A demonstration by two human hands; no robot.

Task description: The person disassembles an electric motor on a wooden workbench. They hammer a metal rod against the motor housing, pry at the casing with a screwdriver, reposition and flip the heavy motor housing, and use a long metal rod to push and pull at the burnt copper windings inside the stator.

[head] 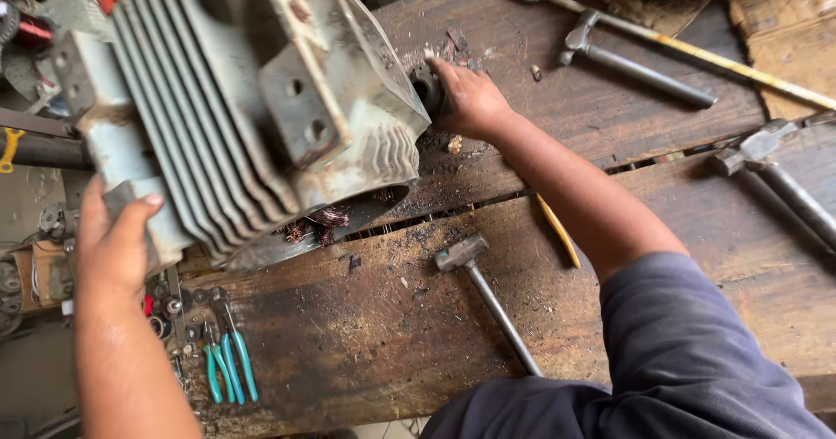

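The person's left hand [113,247] is spread flat, palm and thumb pressed against the near end of a large finned grey motor housing [235,108], bracing it rather than closing around anything. The right hand [470,101] reaches across the wooden workbench [392,334], its fingers curled on a small dark round part [427,86] just beside the housing's far end; how firmly it grips cannot be told. The housing lies tilted on its side at the bench's left part, with copper windings [313,221] showing at its open underside. By the look of it, the step in hand is steadying and shifting the heavy casing, and the next move would call for firm bracing with both hands so that it does not roll. Nearer the body lies a small hammer [488,295]; teal-handled pliers [228,365] rest at the bench's left edge, and two more hammers [640,60] lie well apart at the far right.
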